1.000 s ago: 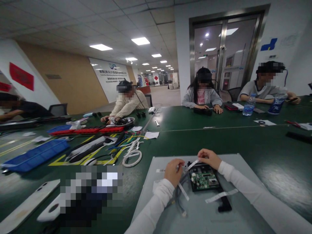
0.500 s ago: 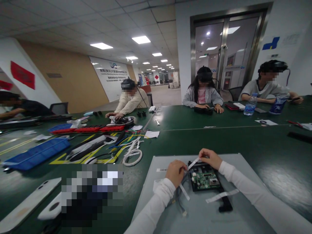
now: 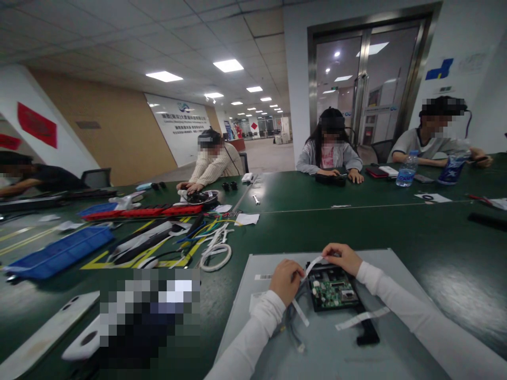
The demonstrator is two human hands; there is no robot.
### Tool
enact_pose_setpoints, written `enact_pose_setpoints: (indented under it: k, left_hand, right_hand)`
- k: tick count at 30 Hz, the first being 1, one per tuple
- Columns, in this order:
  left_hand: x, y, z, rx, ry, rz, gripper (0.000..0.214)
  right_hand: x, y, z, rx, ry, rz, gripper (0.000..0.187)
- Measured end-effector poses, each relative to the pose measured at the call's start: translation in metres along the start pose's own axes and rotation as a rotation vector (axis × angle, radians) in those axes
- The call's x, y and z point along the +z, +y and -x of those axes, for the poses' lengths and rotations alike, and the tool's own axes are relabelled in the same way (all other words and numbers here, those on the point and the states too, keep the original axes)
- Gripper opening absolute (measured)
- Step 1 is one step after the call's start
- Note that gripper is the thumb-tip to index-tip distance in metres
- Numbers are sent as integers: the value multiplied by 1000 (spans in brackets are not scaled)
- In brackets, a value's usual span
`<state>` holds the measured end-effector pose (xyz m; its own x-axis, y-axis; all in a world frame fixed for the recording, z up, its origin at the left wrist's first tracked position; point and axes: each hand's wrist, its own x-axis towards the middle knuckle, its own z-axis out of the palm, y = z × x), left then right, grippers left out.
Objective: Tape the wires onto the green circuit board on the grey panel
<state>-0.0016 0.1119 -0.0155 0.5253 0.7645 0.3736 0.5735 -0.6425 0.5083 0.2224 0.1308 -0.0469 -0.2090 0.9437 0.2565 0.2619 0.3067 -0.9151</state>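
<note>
Two hands: the left hand pinches one end of a white strip in curled fingers; the right hand pinches the other end between thumb and fingers.
White strip: spans the gap between the hands, rising toward the right hand, over the board's far left corner.
Circuit board: green, in a black frame, just below the right hand and right of the left hand.
Second strip: slants just below the left hand.
Third strip: below the right hand, across the frame's black arm.
Cables: gray, below the left hand.
Gray panel: beneath all these, on the green tabletop.
White coil: left of the left hand.
Blue tray: farther left.
Wrench: well beyond the left hand.
Water bottle: beyond the right hand, to its right.
Person in a cream sweater: seated far beyond the left hand.
</note>
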Motion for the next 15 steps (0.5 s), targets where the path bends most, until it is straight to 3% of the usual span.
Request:
enact_pose_setpoints:
  k: [15]
  left_hand:
    - [0,0,0,-42,-9,-9,23]
  right_hand:
    - [1,-2,2,8,-37,90,17]
